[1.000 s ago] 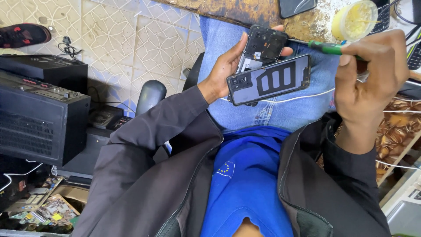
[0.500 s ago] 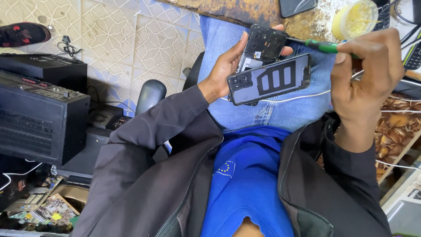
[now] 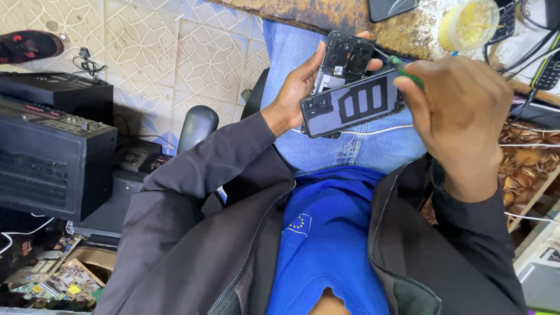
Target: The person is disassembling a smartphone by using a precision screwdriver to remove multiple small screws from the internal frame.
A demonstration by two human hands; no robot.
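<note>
Right hand (image 3: 458, 111): shifted leftward since the earlier frames, so that its knuckles now cover most of the green-handled screwdriver (image 3: 404, 64); only a short green stub shows, at the phone's right end. Judged: the tool is being worked closer in on the opened handset. Fingers closed around the handle; the tip itself is hidden.

Left hand (image 3: 297, 90): position unchanged. Fingers curled, gripping two pieces together above the lap — an opened phone body (image 3: 344, 58) with its dark inner frame exposed, held behind, and a detached dark back cover (image 3: 350, 105) with three pale bars, lying crosswise in front, touching it.

Beneath: blue jeans (image 3: 361, 149), blue shirt (image 3: 332, 233), dark grey jacket (image 3: 198, 233).

Ahead: worn wooden bench edge (image 3: 326, 11), with a yellowish plastic cup (image 3: 466, 23) and black cables (image 3: 531, 52).

Left side, on patterned floor tiles (image 3: 146, 46): black audio units (image 3: 52, 151), stacked; green circuit boards (image 3: 52, 283) lower down.
</note>
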